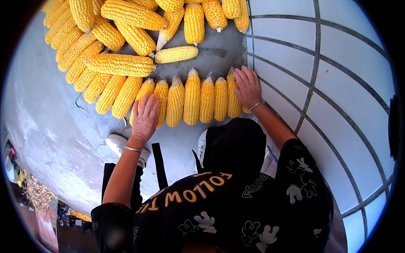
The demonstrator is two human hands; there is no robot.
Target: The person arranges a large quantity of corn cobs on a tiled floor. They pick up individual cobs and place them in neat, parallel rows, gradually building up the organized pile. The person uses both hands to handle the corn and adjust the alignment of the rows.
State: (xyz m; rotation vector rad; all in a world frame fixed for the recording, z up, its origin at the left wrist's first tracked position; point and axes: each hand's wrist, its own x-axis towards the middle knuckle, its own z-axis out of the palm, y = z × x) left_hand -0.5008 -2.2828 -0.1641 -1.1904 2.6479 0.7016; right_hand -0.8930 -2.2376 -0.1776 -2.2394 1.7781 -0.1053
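Observation:
Husked yellow corn cobs lie side by side in a curved row on the concrete floor, tips pointing away from me at the near side. My left hand [146, 114] rests with fingers spread over a corn cob [145, 90] left of the row's middle. My right hand [248, 87] lies on the last cobs at the right end, against the tiled wall; its fingertips cover the top of the end cob. Between my hands stand out a large cob [191, 98] and several others. Beyond the row, a long cob [121, 64] and a small pale cob [176, 54] lie flat.
A loose heap of corn cobs [133, 14] spreads at the top left. The white tiled wall [341, 85] rises along the right. A dry plant-fibre pile [39, 191] lies at the lower left. My white shoes [117, 143] are just below the row.

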